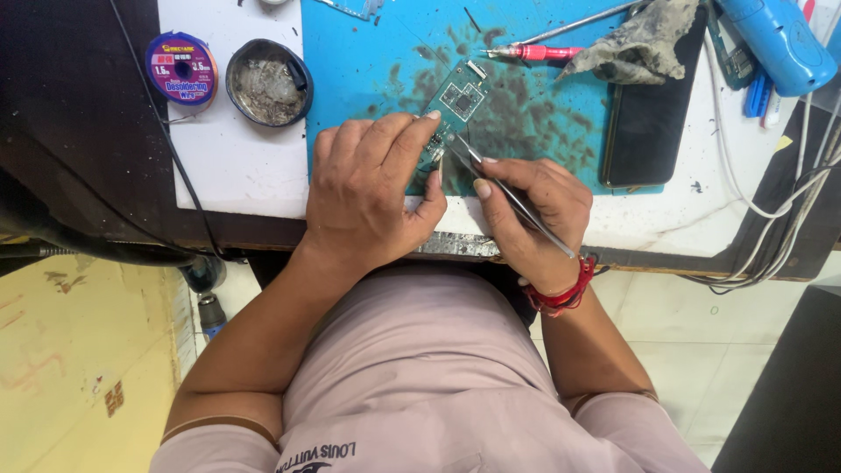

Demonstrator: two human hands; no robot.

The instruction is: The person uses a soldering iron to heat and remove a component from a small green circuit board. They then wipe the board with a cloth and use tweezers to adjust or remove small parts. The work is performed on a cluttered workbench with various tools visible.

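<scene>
Tweezers (512, 200) sit pinched in our right hand (534, 215), tips meeting the green circuit board (455, 109) just beyond our knuckles. Our left hand (372, 193) presses closed fingers on its near end, probably to steady it on the blue mat (368, 61).

The left hand (372, 197) covers the lower end of the green circuit board (455, 109), so its grip there is hidden. The tweezers (508, 197) tip looks empty, perhaps, being too small to tell. The blue tool (780, 44) is cut off by the top edge.
</scene>
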